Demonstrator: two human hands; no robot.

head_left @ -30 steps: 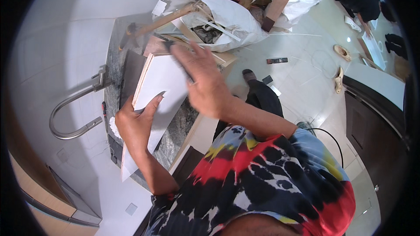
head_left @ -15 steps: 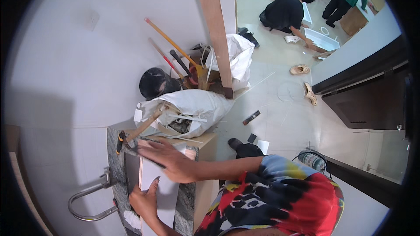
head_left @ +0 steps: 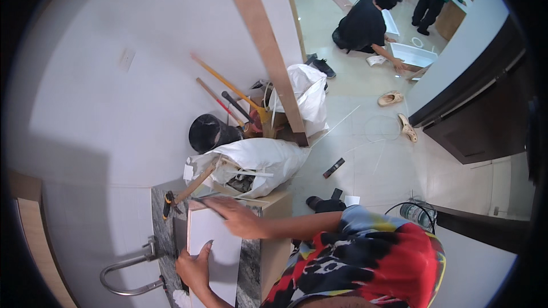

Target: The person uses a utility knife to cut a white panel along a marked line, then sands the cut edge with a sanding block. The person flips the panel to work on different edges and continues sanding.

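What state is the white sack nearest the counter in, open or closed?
Open: the white sack gapes at its mouth, where pale strips and crumpled dark material show.

Tie-dye shirt (head_left: 371,259) in red, black and yellow, short blue sleeve (head_left: 358,221), dark trousers (head_left: 329,206)

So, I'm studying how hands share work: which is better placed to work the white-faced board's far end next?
Likely the right hand: it is at the far end of the white-faced board, while the left hand grips the board's left edge, closer in.
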